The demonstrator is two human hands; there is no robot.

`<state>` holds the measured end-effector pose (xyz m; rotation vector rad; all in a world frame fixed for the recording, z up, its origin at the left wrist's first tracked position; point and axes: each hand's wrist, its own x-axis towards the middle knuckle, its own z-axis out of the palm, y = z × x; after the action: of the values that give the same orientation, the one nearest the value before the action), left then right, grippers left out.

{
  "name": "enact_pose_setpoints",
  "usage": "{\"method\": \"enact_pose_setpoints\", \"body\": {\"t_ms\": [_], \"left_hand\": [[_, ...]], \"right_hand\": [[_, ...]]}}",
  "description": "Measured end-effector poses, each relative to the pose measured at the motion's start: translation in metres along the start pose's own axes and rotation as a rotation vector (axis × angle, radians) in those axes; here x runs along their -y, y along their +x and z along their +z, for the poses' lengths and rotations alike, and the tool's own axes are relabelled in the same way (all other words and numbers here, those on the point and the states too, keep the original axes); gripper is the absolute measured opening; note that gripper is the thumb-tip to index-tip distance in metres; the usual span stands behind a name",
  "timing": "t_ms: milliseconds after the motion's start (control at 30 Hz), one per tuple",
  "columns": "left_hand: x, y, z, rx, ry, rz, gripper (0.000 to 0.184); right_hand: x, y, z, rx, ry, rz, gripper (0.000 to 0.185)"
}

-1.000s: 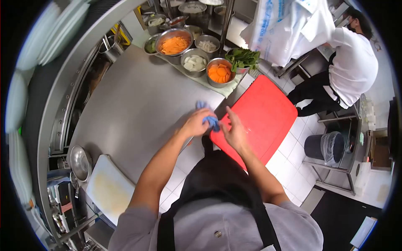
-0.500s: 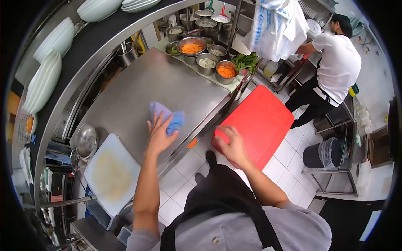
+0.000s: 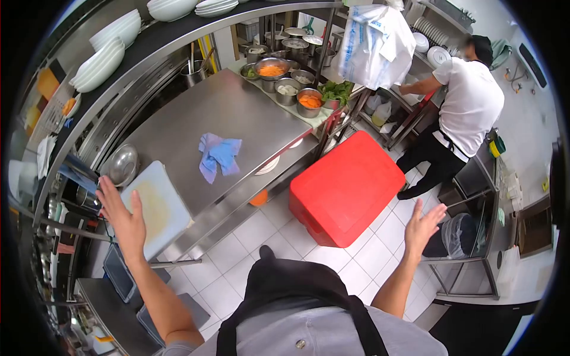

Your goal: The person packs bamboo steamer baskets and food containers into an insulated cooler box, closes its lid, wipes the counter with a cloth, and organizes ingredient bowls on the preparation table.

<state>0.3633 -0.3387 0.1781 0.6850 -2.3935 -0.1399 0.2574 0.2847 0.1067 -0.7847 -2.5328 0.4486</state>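
Observation:
Both of my hands are raised and spread wide apart, holding nothing. My left hand (image 3: 126, 222) is over the left side, with its fingers extended in front of the white cutting board (image 3: 163, 204), whose middle is stained yellowish. Far to the right, my right hand (image 3: 423, 228) has its fingers stretched out, in front of the bin with a clear liner (image 3: 458, 235). A crumpled blue cloth (image 3: 219, 155) lies by itself on the steel counter (image 3: 178, 121). A metal bowl (image 3: 122, 165) rests beside the board.
A red-lidded box (image 3: 350, 187) stands on the tiled floor ahead. Bowls of cut vegetables (image 3: 287, 92) line the counter's far end. A white plastic bag (image 3: 377, 47) hangs above. A co-worker in a white shirt (image 3: 472, 98) stands back right. Stacked white bowls (image 3: 101, 62) fill the upper shelf.
My left hand has let go of the blue cloth and swung left toward the cutting board. My right hand has moved from over the red lid out to the right. The view has shifted.

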Motion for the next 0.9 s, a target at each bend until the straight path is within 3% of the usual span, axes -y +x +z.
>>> {"method": "enact_pose_setpoints", "body": {"t_ms": [167,400,500,633,700,733,800,867,900], "left_hand": [[-0.031,-0.076,-0.042,-0.016,-0.004,-0.032,0.073],[-0.102,-0.149,-0.028,0.062,-0.154,-0.045,0.070],[-0.106,-0.138,0.000,0.118,-0.334,0.148,0.066],[-0.179,-0.116,0.015,0.294,-0.527,0.081,0.071],[-0.160,-0.080,0.078,0.213,-0.517,0.267,0.073],[-0.193,-0.077,0.067,0.250,-0.435,0.230,0.071],[-0.207,-0.041,0.114,0.342,-0.708,0.237,0.070],[-0.213,0.017,0.186,0.486,-0.882,0.102,0.065],[-0.239,0.016,0.165,0.626,-0.909,-0.005,0.070]], "right_hand": [[-0.078,0.047,-0.051,-0.120,-0.040,0.063,0.097],[-0.164,0.067,-0.101,-0.189,-0.088,0.108,0.098],[-0.197,0.031,-0.107,-0.162,-0.100,0.151,0.097],[-0.227,-0.035,-0.092,-0.189,-0.065,0.159,0.106],[-0.236,-0.068,-0.102,-0.129,0.004,0.282,0.104],[-0.245,-0.078,-0.100,-0.168,-0.011,0.346,0.104],[-0.263,-0.092,-0.098,-0.067,-0.036,0.442,0.102],[-0.264,-0.093,-0.105,-0.036,-0.070,0.514,0.101],[-0.261,-0.092,-0.109,0.030,-0.074,0.528,0.100]]}}
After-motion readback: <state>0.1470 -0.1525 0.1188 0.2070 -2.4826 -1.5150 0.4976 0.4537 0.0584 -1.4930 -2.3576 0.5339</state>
